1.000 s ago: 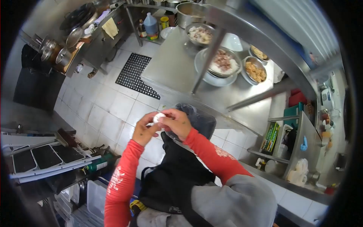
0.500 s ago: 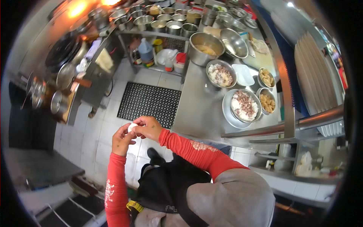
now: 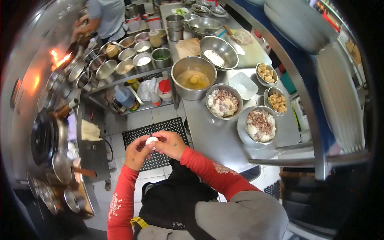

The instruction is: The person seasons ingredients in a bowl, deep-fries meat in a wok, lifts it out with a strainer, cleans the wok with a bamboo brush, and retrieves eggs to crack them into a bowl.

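A white, rounded object [image 3: 151,140], which looks like an egg, is held between the fingertips of both my hands over the floor mat. My left hand [image 3: 137,153] grips it from the left, and my right hand [image 3: 171,144] from the right. Up and to the right, a large steel pot [image 3: 193,89] on the steel counter holds a yellowish liquid. Beside it are a bowl of rice and chopped meat [image 3: 224,103] and a second such bowl [image 3: 261,125], which rests on a white plate.
Steel containers [image 3: 143,61] crowd the back shelf. Flames [image 3: 60,59] rise at the back left, near another person [image 3: 107,18]. A black wok [image 3: 44,139] and a wooden-handled pan [image 3: 63,169] stand left. A metal rail [image 3: 308,159] runs along the right side.
The view has swung, bringing the other person and more of the back shelf into sight. Both my hands, still on the white object, appear slightly farther right, now over the mat.
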Demonstrator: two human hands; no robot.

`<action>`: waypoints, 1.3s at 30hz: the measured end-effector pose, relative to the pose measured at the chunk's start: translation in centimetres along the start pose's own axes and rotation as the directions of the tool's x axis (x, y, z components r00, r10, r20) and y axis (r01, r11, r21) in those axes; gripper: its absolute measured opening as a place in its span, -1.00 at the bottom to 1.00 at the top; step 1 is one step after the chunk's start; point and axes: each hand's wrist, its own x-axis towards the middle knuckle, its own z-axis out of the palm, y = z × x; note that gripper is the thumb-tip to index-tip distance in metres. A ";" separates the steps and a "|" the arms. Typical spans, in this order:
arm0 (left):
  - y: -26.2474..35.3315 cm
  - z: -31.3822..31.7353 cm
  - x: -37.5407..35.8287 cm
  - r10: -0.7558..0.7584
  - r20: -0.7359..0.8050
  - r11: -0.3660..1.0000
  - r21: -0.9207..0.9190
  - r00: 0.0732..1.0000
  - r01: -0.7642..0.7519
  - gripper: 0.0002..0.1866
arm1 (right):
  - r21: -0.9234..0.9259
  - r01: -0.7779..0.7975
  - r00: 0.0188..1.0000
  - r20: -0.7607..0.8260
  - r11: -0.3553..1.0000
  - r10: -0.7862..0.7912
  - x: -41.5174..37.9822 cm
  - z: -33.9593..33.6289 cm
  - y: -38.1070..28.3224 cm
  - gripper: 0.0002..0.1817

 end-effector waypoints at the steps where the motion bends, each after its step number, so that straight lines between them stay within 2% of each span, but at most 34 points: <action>1: 0.8 -0.2 1.9 0.007 -0.005 0.999 0.039 1.000 -0.007 -0.58 | -0.016 0.077 0.997 -0.017 0.997 -0.077 2.1 -0.6 0.6 -0.61; 2: 1.7 -0.5 4.2 0.020 0.012 0.999 0.041 1.000 -0.020 -0.58 | -0.030 0.152 0.988 -0.036 0.988 -0.153 4.1 -1.2 0.9 -0.61; 6: 4.8 -0.9 10.1 -0.011 0.084 0.999 0.038 0.996 0.007 -0.58 | -0.069 0.128 0.978 -0.156 0.989 -0.137 8.3 -3.4 -2.5 -0.59; 7: 5.5 -0.8 11.3 -0.020 0.096 0.999 0.045 0.995 0.016 -0.58 | -0.190 0.135 0.964 -0.203 0.972 -0.174 8.8 -4.0 -3.8 -0.59; 14: 8.2 0.3 16.9 -0.045 0.228 0.998 0.061 0.973 0.032 -0.58 | -0.101 0.053 0.932 -0.351 0.993 -0.086 10.7 -6.6 -6.5 -0.58; 18: 8.4 0.1 19.7 -0.096 0.340 0.995 0.064 0.935 0.079 -0.59 | 0.070 0.083 0.899 -0.435 0.994 -0.044 11.6 -6.8 -4.5 -0.55; 23: 7.9 -0.5 23.1 -0.046 0.522 0.997 0.083 0.852 0.003 -0.60 | 0.055 -0.023 0.848 -0.527 0.998 0.048 12.1 -6.6 -4.6 -0.54; 26: 8.3 -1.0 25.4 -0.054 0.631 0.995 0.103 0.774 -0.014 -0.60 | 0.129 -0.064 0.788 -0.602 0.990 0.130 12.6 -5.8 -5.5 -0.55; 30: 7.7 -2.0 28.2 -0.099 0.730 0.991 0.137 0.676 -0.003 -0.58 | 0.329 0.038 0.730 -0.654 0.944 0.198 13.9 -4.5 -5.5 -0.61; 33: 7.9 -2.1 29.8 -0.086 0.775 0.995 0.095 0.625 0.020 -0.59 | 0.384 0.106 0.698 -0.686 0.917 0.207 14.8 -3.7 -5.6 -0.60; 35: 8.0 -2.2 30.4 -0.044 0.782 0.998 0.061 0.621 -0.006 -0.62 | 0.363 0.097 0.661 -0.720 0.927 0.213 15.3 -3.3 -5.7 -0.61; 36: 8.1 -2.2 30.7 -0.075 0.795 0.997 0.056 0.602 0.049 -0.62 | 0.353 0.093 0.644 -0.734 0.931 0.214 15.5 -3.1 -5.7 -0.61; 39: 8.6 -2.7 31.7 -0.161 0.815 0.982 0.078 0.556 0.170 -0.61 | 0.084 -0.050 0.465 -0.880 0.995 0.098 14.8 -2.9 -7.1 -0.64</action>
